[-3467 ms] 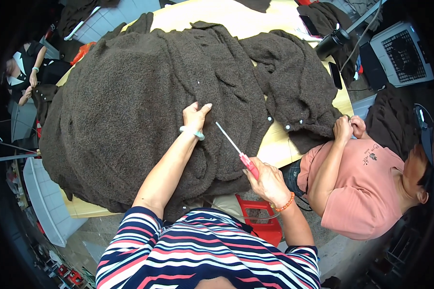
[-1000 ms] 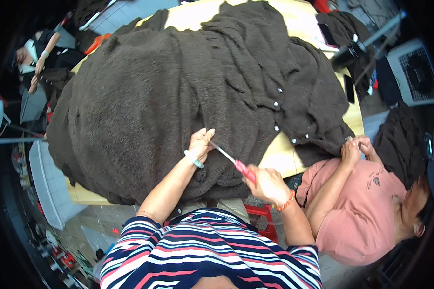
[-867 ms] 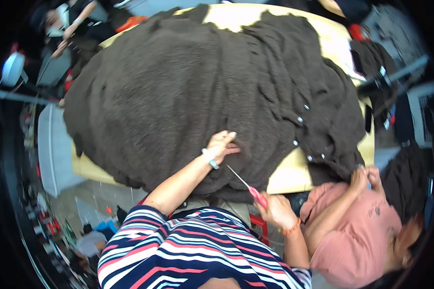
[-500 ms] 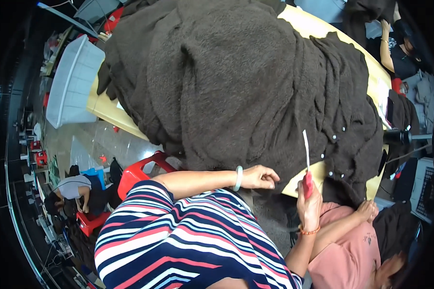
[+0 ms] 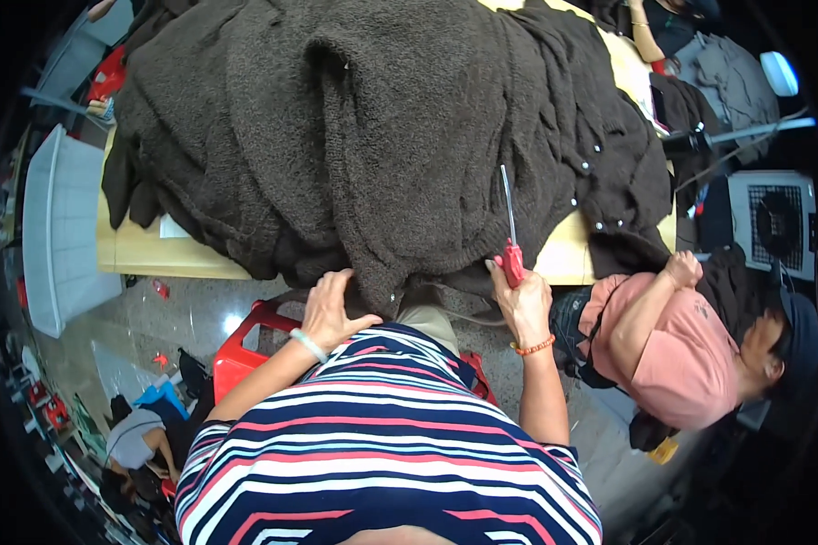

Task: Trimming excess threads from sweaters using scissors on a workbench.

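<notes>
At the far left a pale plastic bin [image 5: 59, 236] stands on the floor beside the yellow worktop [image 5: 168, 259], and a red stool [image 5: 245, 350] shows just under the worktop's near edge. The left hand [image 5: 332, 309] lies flat with fingers spread on the hanging hem of the dark brown knitted garment [image 5: 382, 136], its grip open and pressing the cloth rather than pinching it. The garment is thick and fuzzy, piled in heavy folds that cover nearly all of the worktop and spill over its near edge; a row of small pale buttons runs along its right side. The right hand [image 5: 521, 304] has its grip clamped round the red handle of a screwdriver [image 5: 510, 227], whose thin metal shaft points up against the knit. Further right, a person in a pink shirt [image 5: 691, 350] sits close to the worktop's corner.
</notes>
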`<state>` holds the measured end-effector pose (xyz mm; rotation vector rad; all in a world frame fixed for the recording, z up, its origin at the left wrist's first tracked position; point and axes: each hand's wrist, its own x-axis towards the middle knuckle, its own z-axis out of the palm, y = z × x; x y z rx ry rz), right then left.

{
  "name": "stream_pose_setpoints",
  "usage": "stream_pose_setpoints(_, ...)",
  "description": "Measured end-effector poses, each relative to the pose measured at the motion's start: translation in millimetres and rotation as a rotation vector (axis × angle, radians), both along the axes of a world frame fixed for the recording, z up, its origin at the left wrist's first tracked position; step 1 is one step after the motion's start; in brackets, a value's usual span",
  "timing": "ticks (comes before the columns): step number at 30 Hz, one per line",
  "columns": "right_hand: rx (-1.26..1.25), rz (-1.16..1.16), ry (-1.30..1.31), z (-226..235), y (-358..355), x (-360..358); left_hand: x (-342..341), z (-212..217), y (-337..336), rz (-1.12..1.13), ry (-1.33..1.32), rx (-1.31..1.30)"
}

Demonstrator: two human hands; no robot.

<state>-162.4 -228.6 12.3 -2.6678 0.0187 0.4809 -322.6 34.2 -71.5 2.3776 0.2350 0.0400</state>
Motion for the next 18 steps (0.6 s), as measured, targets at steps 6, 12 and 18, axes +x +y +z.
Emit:
stream_pose_setpoints(6,0.358,0.409,-0.092,-34.3,33.7,-44.0,33.3,-29.9,-24.3,0.022,-0.390,-0.175)
stream_pose_setpoints(12,0.643,0.386,-0.222,-32.8,69.0,-49.7,53.4,47.4,-25.2,-0.236,-0.541,-0.269)
stream_pose_setpoints(18,0.676,0.450,-0.179,47.6,32.2,-5.1,62.4,92.9,4.7,-0.093,-0.319,0.045)
